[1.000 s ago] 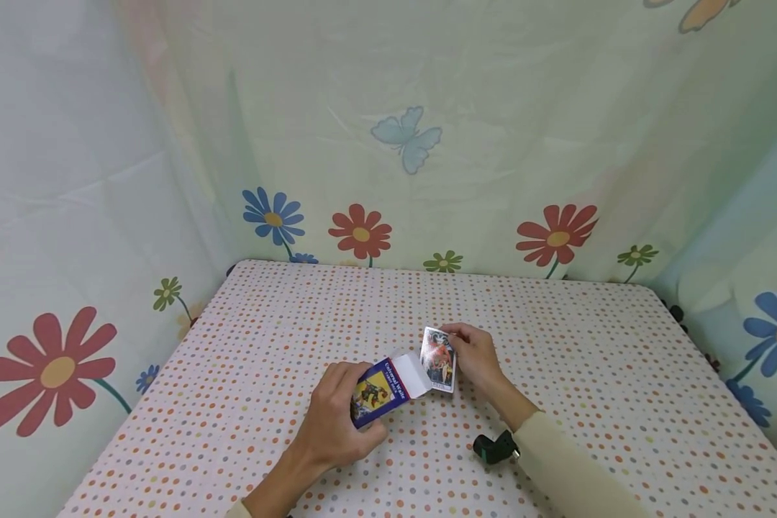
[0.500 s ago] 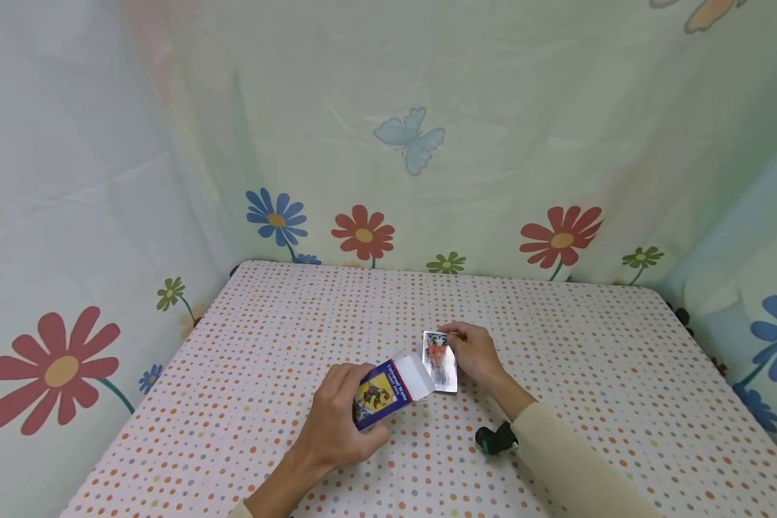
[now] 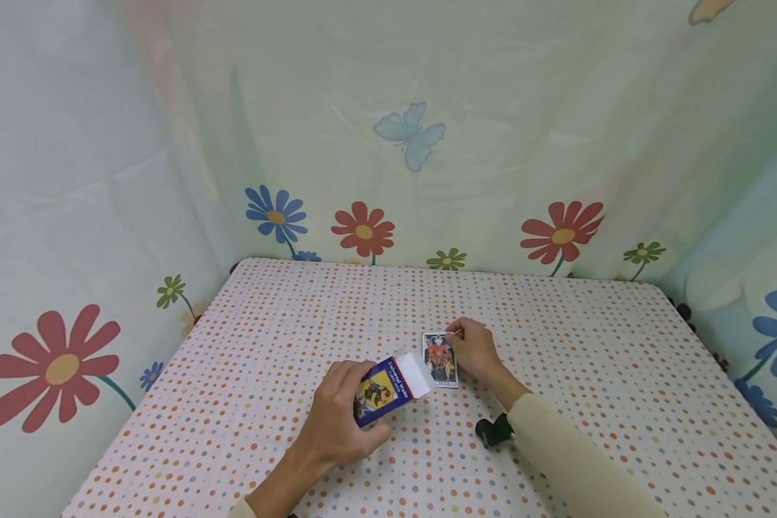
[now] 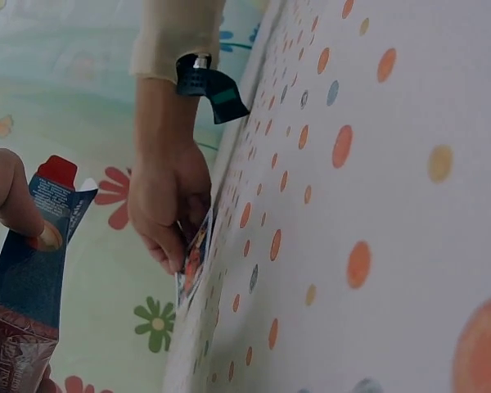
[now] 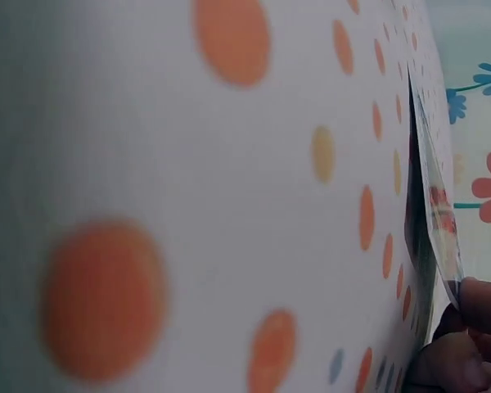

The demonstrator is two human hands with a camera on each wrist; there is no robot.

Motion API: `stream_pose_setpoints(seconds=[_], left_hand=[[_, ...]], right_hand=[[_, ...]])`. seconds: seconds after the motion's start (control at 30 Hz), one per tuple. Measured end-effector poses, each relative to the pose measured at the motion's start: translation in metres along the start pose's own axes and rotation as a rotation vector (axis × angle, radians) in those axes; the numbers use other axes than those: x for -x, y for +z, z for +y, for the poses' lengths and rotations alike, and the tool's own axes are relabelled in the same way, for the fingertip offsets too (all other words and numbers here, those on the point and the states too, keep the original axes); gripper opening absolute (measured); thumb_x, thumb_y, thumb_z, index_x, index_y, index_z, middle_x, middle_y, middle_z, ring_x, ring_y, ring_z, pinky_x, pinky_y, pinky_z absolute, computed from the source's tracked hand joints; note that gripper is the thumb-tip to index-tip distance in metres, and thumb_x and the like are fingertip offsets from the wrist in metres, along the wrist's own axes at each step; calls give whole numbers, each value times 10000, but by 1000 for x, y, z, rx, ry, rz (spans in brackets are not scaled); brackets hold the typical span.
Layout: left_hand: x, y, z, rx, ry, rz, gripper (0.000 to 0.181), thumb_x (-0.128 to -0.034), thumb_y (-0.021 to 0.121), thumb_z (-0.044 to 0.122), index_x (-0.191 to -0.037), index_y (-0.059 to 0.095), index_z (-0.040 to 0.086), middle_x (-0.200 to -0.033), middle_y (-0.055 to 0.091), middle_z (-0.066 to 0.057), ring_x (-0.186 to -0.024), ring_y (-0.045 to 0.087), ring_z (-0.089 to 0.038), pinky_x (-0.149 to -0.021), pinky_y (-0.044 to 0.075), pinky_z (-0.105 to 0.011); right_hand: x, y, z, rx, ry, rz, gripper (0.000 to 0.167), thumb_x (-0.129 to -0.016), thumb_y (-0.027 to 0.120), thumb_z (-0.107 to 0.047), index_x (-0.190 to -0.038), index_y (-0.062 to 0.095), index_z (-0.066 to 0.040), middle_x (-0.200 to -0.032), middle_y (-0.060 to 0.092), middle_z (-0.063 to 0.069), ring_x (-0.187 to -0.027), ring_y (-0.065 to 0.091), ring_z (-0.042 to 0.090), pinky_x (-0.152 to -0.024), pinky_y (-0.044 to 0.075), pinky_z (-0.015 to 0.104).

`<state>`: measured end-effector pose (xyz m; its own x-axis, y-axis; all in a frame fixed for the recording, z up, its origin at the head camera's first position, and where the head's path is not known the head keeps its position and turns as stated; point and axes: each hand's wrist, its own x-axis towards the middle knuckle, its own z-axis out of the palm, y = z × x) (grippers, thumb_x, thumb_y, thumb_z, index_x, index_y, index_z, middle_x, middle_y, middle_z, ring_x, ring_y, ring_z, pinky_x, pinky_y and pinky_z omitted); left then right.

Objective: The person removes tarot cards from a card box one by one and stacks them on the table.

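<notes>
My left hand [image 3: 339, 417] grips a blue tarot deck box [image 3: 378, 394] between thumb and fingers. The box's white end flap [image 3: 416, 375] stands open and points toward the right hand. To the right of it, my right hand [image 3: 475, 349] pinches the upper right corner of a tarot card [image 3: 439, 361], picture side up. In the right wrist view the card [image 5: 436, 196] is slightly raised off the cloth, with a dark gap beneath it. The left wrist view shows the box [image 4: 34, 266] side-on, its red tab [image 4: 58, 171] sticking out. Whether cards are inside the box is hidden.
A dotted cloth [image 3: 311, 316] covers the table. A dark green and black strap device [image 3: 494, 432] is on the right wrist. Curtains with flowers and a butterfly [image 3: 410, 135] hang behind the table and along both sides.
The card has tilted flatter toward the table, its glare fading so the picture shows clearly. The right hand has shifted very slightly; the left hand and box stay nearly still.
</notes>
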<state>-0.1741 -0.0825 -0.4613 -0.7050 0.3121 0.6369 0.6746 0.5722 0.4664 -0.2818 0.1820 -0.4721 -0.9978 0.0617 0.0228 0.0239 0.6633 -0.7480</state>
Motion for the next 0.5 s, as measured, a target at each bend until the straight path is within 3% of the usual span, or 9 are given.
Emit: stream_pose_setpoints(seconds=[0.07, 0.13, 0.17, 0.23, 0.3, 0.37, 0.43, 0.5], left_hand=[[0, 0, 0, 0, 3, 1, 664, -584, 741, 232, -1223, 635, 87, -1023, 598, 34, -866, 503, -80, -667, 491, -184], [0, 1, 0, -1, 5, 3, 659, -587, 736, 238, -1219, 637, 81, -1017, 599, 31, -860, 503, -81, -663, 491, -182], [0, 1, 0, -1, 5, 4, 657, -588, 735, 240, -1218, 638, 80, -1015, 600, 30, -859, 504, -81, -663, 492, -182], [0, 1, 0, 0, 3, 4, 654, -589, 735, 241, -1217, 639, 82, -1011, 600, 31, -857, 504, -80, -662, 493, -181], [0, 1, 0, 1, 2, 5, 655, -588, 740, 236, -1216, 640, 83, -1008, 600, 33, -854, 504, -80, -660, 492, -181], [0, 0, 0, 2, 3, 4, 655, -587, 743, 234, -1216, 641, 83, -1007, 601, 33, -853, 505, -79, -660, 492, -181], [1, 0, 0, 2, 4, 2, 655, -589, 740, 237, -1218, 642, 80, -1008, 601, 31, -854, 505, -79, -660, 491, -179], [1, 0, 0, 0, 5, 0, 656, -593, 733, 245, -1220, 642, 77, -1009, 601, 30, -854, 505, -78, -660, 491, -178]], right_hand=[[-1, 0, 0, 44, -8, -1, 147, -1004, 570, -109, -1082, 638, -5, -788, 589, 77, -647, 516, 187, -580, 452, 347], [-2, 0, -2, 104, -23, -1, 142, -999, 576, -112, -1065, 638, -2, -776, 600, 76, -653, 530, 195, -779, 533, 447], [-3, 1, -2, 132, -28, -2, 138, -997, 578, -114, -1053, 638, -3, -765, 602, 72, -655, 534, 198, -913, 512, 503], [-4, 1, -3, 174, -33, -3, 123, -989, 592, -119, -1023, 638, -10, -734, 596, 65, -652, 533, 209, -1138, 344, 571], [-5, 1, -4, 201, -35, -6, 110, -981, 607, -117, -997, 641, -14, -709, 590, 62, -647, 527, 219, -1223, 137, 596], [-6, 1, -4, 213, -28, -8, 97, -975, 619, -117, -975, 642, -22, -707, 581, 57, -648, 517, 217, -1149, 315, 574], [-6, 2, -4, 216, -18, -12, 88, -970, 628, -117, -965, 644, -31, -719, 578, 53, -649, 510, 206, -939, 483, 495], [-6, 2, -4, 216, -16, -14, 81, -967, 632, -111, -958, 642, -31, -733, 580, 53, -644, 509, 192, -691, 486, 389]])
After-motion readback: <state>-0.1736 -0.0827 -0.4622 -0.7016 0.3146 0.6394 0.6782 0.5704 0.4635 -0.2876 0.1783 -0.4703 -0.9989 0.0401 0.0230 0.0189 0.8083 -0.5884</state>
